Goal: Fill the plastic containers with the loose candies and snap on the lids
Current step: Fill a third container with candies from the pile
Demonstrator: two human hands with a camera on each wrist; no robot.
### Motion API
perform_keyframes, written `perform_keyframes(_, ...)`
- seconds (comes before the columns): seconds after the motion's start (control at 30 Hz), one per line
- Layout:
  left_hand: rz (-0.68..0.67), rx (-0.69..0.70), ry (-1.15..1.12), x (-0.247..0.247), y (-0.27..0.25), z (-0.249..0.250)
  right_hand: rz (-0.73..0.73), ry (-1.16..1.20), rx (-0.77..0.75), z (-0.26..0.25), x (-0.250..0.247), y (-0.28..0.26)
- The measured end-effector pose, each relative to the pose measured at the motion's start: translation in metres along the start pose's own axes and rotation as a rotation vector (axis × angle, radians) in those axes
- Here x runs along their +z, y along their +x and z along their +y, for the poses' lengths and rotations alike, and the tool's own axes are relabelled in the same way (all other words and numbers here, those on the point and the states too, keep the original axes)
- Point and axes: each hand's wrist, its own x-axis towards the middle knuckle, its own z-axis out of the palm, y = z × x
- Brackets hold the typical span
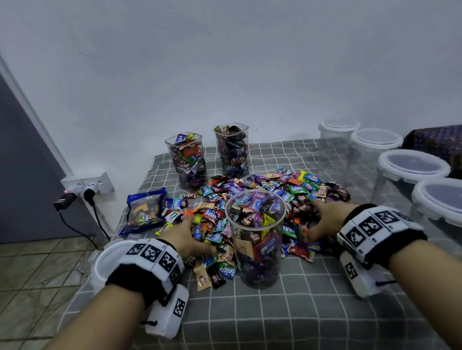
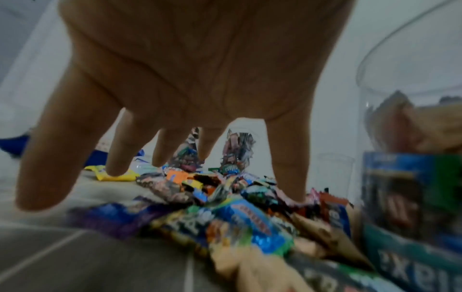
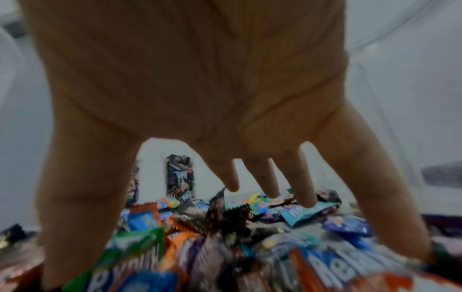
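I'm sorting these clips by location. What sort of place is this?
Probably a room in a home, not a workshop: the candy pile lies on a gray checked cloth over a low surface against a plain wall, with a tiled floor and a wall socket nearby.

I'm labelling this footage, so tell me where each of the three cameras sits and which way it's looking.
Head: on the person's head, facing forward and down at the candy pile, the round container and both forearms.
Left wrist: under the left hand, looking along spread fingers at candies.
Right wrist: under the right hand, looking along spread fingers at candies.
Shared: both wrist views show the two filled containers near the wall.
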Motion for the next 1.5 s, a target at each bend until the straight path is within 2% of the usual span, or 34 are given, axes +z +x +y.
perform_keyframes(0.13,-0.081,-0.037,0.144,0.010,0.007,0.007,-0.043,-0.038,0.007,-0.004,0.009,0.007)
perform_keyframes(0.4,-0.020,0.087,0.271,0.012,0.009,0.028,0.030,-0.031,-0.153,-0.011,0.015,0.015)
perform_keyframes(0.8,0.190,0.167,0.247,0.014,0.014,0.031,0.237,-0.056,-0.226,-0.018,0.014,0.015)
perform_keyframes(1.07,0.344,0.177,0.177,0.014,0.011,0.030,0.305,-0.043,-0.250,-0.017,0.016,0.015)
perform_keyframes(1.33,0.408,0.168,0.108,0.010,0.008,0.029,0.355,0.003,-0.290,-0.016,0.014,0.012)
perform_keyframes(1.5,0.466,0.176,0.077,0.010,0.004,0.032,0.380,0.047,-0.255,-0.018,0.012,0.008)
